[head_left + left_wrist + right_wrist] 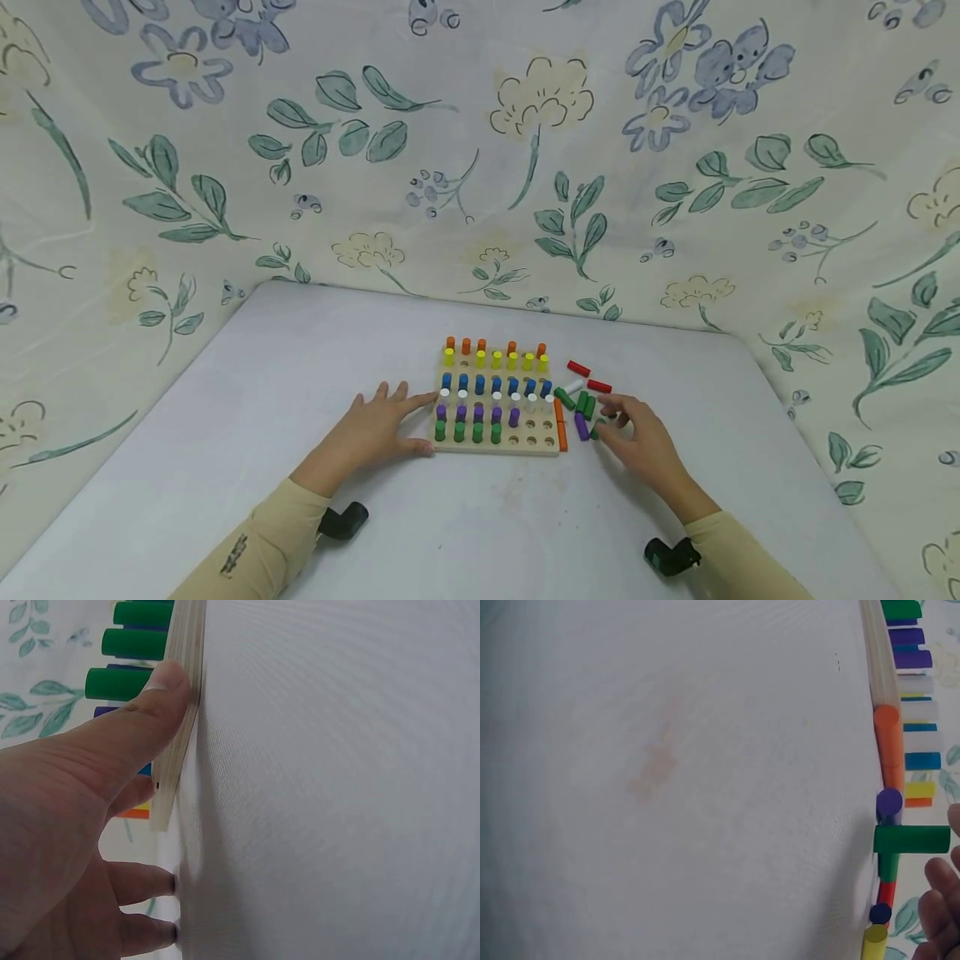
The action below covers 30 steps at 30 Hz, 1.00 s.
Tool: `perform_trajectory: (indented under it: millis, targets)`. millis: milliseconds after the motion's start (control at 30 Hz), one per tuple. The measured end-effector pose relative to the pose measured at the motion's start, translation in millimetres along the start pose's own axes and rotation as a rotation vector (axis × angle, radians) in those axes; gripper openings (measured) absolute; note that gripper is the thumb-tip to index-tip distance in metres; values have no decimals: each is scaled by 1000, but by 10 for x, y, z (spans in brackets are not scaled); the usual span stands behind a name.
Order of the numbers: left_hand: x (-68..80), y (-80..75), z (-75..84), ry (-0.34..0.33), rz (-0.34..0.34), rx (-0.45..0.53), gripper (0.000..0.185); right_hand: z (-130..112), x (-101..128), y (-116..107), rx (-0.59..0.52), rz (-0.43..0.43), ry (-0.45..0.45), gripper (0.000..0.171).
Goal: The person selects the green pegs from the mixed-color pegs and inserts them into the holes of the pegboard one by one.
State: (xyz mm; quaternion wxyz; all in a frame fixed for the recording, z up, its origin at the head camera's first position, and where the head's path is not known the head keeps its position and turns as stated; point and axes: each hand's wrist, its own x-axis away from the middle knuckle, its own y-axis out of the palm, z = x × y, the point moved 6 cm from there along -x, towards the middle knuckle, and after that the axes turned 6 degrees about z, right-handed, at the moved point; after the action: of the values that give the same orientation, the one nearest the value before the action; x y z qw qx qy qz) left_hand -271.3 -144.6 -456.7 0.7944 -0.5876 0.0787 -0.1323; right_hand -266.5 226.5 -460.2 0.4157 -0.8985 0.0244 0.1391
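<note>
A wooden pegboard (498,452) lies on the table with rows of orange, yellow, blue, white, purple and green pegs standing in its holes. At its left side my left hand (377,429) is spread, thumb on the near corner and index finger at the left edge. In the left wrist view the thumb (166,682) rests against the board's side, and other fingertips touch the tabletop. To the right of the board, my right hand (641,442) pinches a green peg (911,839) near its top end. That peg is upright in the right wrist view, its upper end close between fingertips.
Loose pegs lie right of the board: red pegs (578,367), a purple peg (581,427), several green ones (564,398) and a white one (573,387). Orange pegs (560,425) lie along the board's right edge. A floral cloth (480,167) hangs behind the table.
</note>
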Motion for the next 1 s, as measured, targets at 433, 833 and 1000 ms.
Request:
perform_trajectory:
  millis: [433, 833, 1000]
  targets:
    - [-6, -3, -4, -14, -2, 1, 86, -29, -10, -9, 12, 0, -24, 27]
    - [-13, -3, 3, -15, -10, -2, 85, -16, -10, -5, 14, -16, 1, 18]
    - [-5, -3, 1, -23, -15, 6, 86, -24, -9, 1, 17, -16, -8, 18]
